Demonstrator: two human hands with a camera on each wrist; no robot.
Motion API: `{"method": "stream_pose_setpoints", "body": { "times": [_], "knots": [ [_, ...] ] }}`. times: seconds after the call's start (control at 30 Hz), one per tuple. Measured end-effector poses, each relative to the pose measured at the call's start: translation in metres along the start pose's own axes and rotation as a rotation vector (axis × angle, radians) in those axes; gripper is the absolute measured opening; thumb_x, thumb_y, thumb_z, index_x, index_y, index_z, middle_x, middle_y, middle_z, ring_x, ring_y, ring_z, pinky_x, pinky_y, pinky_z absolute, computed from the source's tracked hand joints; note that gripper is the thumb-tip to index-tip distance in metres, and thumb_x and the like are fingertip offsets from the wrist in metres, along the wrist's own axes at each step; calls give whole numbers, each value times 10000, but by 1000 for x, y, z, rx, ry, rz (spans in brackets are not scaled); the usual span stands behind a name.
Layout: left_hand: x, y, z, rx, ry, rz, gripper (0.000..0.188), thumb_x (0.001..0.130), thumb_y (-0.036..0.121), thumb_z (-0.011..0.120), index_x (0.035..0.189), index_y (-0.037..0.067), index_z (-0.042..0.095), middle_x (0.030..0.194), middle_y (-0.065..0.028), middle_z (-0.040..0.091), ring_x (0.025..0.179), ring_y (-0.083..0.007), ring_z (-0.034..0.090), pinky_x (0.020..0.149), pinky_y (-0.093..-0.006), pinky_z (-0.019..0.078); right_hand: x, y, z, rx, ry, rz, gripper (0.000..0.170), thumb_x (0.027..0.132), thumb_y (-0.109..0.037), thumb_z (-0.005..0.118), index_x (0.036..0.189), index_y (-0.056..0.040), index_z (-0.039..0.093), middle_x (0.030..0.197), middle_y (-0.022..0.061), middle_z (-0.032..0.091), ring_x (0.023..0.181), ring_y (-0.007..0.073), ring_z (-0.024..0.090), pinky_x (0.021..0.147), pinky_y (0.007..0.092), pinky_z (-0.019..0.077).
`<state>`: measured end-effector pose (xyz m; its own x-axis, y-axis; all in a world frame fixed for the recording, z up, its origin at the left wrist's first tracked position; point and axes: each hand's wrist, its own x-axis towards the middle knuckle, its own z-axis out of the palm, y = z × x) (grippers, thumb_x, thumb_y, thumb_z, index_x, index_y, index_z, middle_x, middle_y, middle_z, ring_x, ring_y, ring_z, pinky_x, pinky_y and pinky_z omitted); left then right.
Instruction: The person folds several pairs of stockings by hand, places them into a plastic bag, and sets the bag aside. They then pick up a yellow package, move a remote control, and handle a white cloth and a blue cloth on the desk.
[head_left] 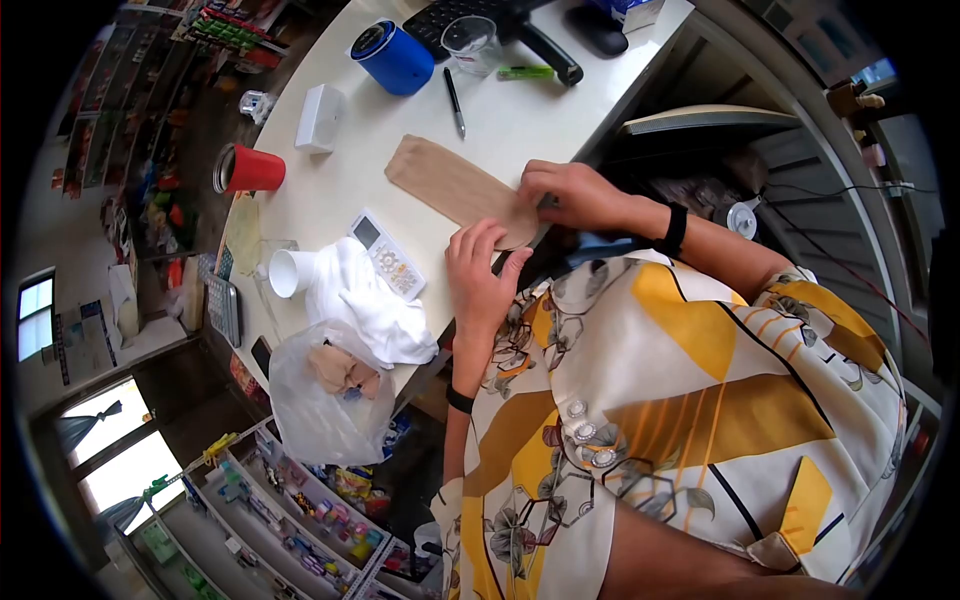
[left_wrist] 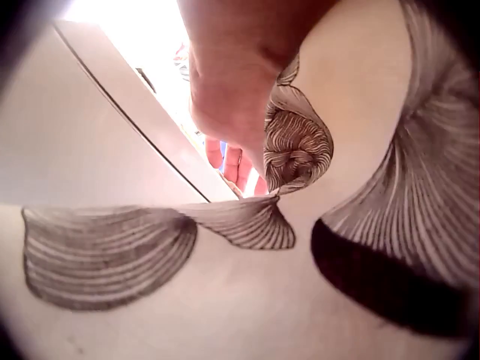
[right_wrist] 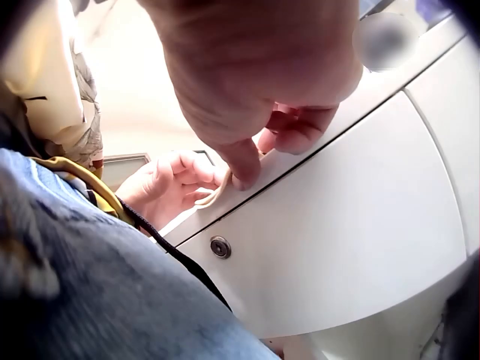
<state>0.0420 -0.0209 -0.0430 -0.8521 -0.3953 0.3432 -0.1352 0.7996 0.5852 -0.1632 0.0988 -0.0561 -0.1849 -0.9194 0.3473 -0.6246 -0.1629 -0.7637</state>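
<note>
A flat beige sock [head_left: 450, 182] lies lengthwise on the white table, its rounded end at the near edge. My right hand [head_left: 575, 195] pinches that end at the table edge between thumb and fingers. In the right wrist view the same hand [right_wrist: 262, 82] has its thumb and fingertips on the thin beige edge. My left hand [head_left: 480, 275] rests with its fingertips on the sock's other side, thumb held apart. The right wrist view shows the left hand's palm [right_wrist: 161, 187], fingers loosely bent beside the edge. The left wrist view shows mostly patterned shirt.
White cloth [head_left: 360, 300], a calculator [head_left: 385, 255] and a plastic bag [head_left: 320, 415] holding beige fabric are beside the left hand. Farther off stand a red cup [head_left: 255, 170], white box [head_left: 320, 118], blue canister [head_left: 395, 60], pen [head_left: 455, 105] and clear cup [head_left: 472, 45]. A drawer front [right_wrist: 345, 225] drops below the edge.
</note>
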Motion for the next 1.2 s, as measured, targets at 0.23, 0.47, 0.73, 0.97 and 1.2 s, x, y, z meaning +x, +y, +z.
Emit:
{"method": "stream_pose_setpoints", "body": {
  "times": [0.23,0.47,0.73,0.97,1.2],
  "knots": [
    [0,3,4,114,-2,11,267,768,113,780,997,62,652,1140,-96,623,1086,-327,557,940,-439,434,-5,8,2,157,11,60,227,732,23,762,903,-78,653,968,61,574,851,253,598,712,337,502],
    [-1,-4,8,-75,85,-43,134,819,87,740,929,41,678,1107,-90,663,1037,-296,591,903,-416,466,-10,9,6,118,37,12,173,734,14,768,847,-73,669,952,63,578,881,253,613,768,345,502],
    [0,-18,8,-564,229,-476,139,950,92,688,986,-41,664,934,-63,704,847,-116,640,792,-258,520,-13,15,10,120,68,-15,149,745,31,750,829,-56,662,963,72,575,915,259,611,779,341,498],
    [12,-24,9,-582,277,-588,189,985,145,650,992,-43,636,851,-48,688,767,-79,597,693,-230,487,-14,16,9,179,61,6,136,756,38,742,820,-41,652,974,68,578,922,242,614,795,337,499],
    [17,-35,5,-588,251,-646,229,1013,176,601,990,-51,627,826,-40,665,740,-86,582,690,-243,490,-10,7,6,228,50,56,127,779,6,750,819,-40,639,1043,55,629,970,220,637,838,316,513]
  ]
}}
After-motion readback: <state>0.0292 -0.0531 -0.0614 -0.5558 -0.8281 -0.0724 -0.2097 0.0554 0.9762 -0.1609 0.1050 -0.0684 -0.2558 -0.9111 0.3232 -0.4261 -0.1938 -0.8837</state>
